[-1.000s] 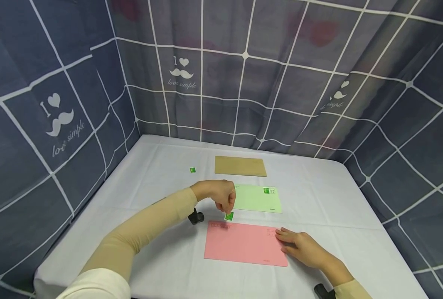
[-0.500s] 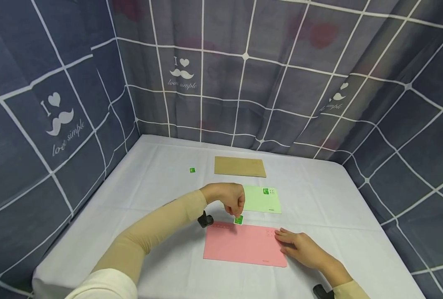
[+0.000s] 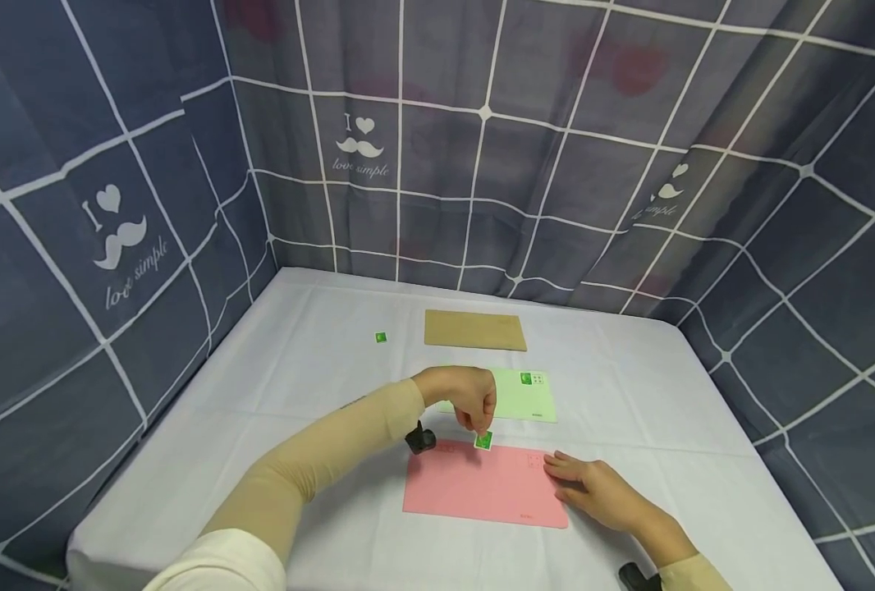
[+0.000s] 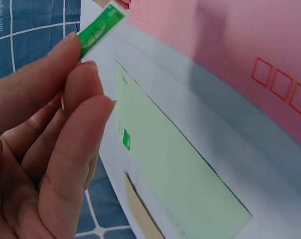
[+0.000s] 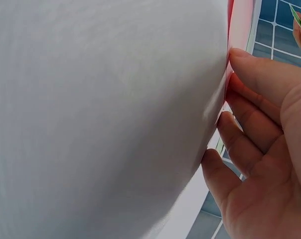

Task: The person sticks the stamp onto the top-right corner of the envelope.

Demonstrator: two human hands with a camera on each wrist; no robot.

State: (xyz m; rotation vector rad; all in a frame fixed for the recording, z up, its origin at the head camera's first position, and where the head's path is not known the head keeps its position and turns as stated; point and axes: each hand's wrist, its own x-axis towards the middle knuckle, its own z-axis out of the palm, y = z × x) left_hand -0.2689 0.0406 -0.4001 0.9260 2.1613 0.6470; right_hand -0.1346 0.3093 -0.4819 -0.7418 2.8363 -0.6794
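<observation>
My left hand (image 3: 470,397) pinches a small green stamp (image 3: 484,442) between thumb and fingertips, above the upper edge of a pink envelope (image 3: 474,492). In the left wrist view the stamp (image 4: 99,31) sticks out tilted from the fingertips, apart from the paper. At the envelope's right side, my right hand (image 3: 598,494) rests with extended fingers on its edge, close to the printed stamp boxes (image 3: 535,461). The right wrist view shows the fingertips of this hand (image 5: 262,134) touching the envelope's edge and the tablecloth.
Behind the pink envelope lies a light green envelope (image 3: 529,404), partly covered by my left hand, bearing a green stamp (image 3: 526,378). Farther back is a brown envelope (image 3: 474,330). A loose green stamp (image 3: 381,337) lies to its left on the white tablecloth (image 3: 319,328). Gridded curtains (image 3: 437,164) surround the table.
My left hand has moved right and slightly nearer with the stamp, from the envelope's upper left corner toward the middle of its upper edge. The right hand has stayed in place.
</observation>
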